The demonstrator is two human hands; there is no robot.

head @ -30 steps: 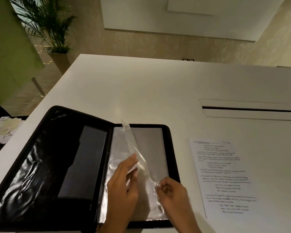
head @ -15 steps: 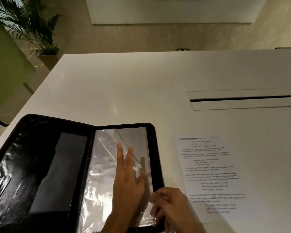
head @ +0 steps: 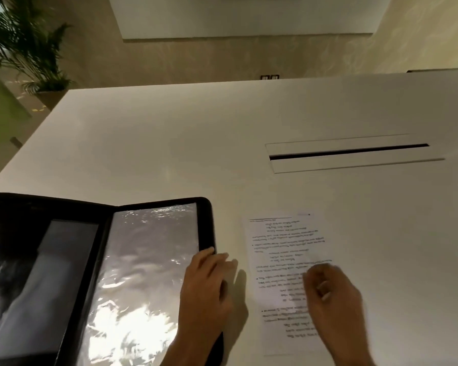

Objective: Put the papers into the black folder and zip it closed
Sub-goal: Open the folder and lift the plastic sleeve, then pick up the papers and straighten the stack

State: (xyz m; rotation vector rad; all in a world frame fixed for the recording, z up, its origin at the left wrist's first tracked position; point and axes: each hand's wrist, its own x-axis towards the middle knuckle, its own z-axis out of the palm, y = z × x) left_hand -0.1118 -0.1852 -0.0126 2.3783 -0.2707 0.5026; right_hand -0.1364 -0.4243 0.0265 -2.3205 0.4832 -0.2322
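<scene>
The black folder [head: 206, 223] is laid open on the white table [head: 169, 143], at its near left; its left half and near edge are cut off by the frame. Over its right half a clear plastic sleeve [head: 143, 273] is spread flat, and strong glare on it hides whatever lies beneath. On the left half a grey panel can be made out, but its nature cannot be told.

The left hand [head: 206, 283] is rested palm-down across the folder's right border, fingers loosely spread and closed on nothing; part of the border is hidden under it. The right hand [head: 328, 294] is blurred above the lower half of the printed paper [head: 283, 247], fingers curled; whether the sheet is touched or pinched cannot be told. The paper lies flat on the table just right of the folder, apart from it, its print too small to read and its near right part covered by the hand.

Farther back on the right, a long slot [head: 349, 151] is set into the table. Beyond the far left corner, a potted palm [head: 24, 48] is seen, partly cropped.
</scene>
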